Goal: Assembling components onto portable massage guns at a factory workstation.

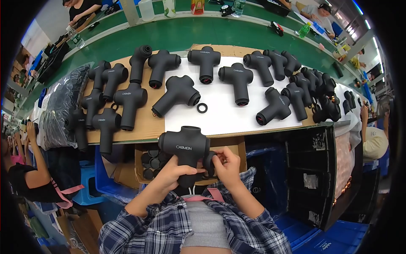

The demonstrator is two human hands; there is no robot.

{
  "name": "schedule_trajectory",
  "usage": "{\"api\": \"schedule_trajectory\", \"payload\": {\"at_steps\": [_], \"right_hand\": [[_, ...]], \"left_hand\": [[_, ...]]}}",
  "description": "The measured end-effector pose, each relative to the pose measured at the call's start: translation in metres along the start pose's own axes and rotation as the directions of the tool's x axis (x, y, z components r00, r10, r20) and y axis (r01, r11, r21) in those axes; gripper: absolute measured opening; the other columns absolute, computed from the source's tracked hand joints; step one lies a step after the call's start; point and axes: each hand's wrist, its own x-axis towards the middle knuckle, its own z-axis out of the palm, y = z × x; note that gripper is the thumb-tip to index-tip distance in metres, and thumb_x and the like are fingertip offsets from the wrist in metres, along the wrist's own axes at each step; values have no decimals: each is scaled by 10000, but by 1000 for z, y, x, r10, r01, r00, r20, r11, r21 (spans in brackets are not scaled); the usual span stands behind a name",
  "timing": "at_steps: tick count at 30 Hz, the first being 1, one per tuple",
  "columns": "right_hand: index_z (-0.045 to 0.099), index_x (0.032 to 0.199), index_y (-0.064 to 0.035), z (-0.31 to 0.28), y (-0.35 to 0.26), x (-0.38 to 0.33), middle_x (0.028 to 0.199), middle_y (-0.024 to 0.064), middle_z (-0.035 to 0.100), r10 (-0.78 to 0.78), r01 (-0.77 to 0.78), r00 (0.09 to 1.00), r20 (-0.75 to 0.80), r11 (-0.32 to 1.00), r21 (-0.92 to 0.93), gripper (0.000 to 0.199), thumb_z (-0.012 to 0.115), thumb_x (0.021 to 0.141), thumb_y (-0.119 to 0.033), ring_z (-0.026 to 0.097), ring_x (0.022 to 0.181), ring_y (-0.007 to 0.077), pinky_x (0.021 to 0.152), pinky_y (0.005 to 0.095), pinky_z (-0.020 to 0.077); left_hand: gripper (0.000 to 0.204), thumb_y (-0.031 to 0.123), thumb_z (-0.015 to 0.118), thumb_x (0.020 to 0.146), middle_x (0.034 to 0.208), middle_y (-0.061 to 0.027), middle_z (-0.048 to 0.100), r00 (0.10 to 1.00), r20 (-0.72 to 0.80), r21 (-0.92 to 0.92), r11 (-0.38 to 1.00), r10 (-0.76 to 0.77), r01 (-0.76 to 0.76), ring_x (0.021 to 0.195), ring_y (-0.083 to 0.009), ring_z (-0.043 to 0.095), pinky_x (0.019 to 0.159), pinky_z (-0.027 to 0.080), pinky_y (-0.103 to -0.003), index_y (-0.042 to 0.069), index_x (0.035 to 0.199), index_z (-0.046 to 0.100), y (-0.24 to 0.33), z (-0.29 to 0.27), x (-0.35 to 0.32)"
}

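Plaid sleeves (169, 220) were seen at the lower edge, from which both hands rose toward a dark grey massage gun (184, 149) held upright in front of the counter's (220, 120) near edge. The left hand (171, 172) was closed around the gun's handle from below. The right hand (227, 163) was curled against the gun's right end, its fingertips (215, 157) pinched on a black round cap (209, 162) there. Just behind the hands, a cardboard box (237, 148) of black round parts was set under the counter. Farther off, on the counter, many similar massage guns (237, 78) were laid out on white sheet and cardboard, with a small black ring (202, 108) lying between them.
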Motion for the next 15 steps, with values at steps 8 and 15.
{"api": "schedule_trajectory", "payload": {"at_steps": [8,15], "right_hand": [[545,779,41,-4,0,-7,596,76,543,-438,412,899,1,847,-336,53,559,728,38,524,527,102,472,208,391],[595,840,40,-16,-10,-3,648,76,571,-197,197,980,22,963,-181,108,556,740,51,549,573,88,518,190,418]], "left_hand": [[420,-28,592,648,808,-118,565,982,-124,148,982,140,-121,769,-209,585,708,488,-320,-37,1048,463,6,5,3],[396,53,587,604,736,-161,549,988,66,-102,986,138,-131,690,-259,562,672,464,-353,-29,971,462,18,-2,-3]]}}
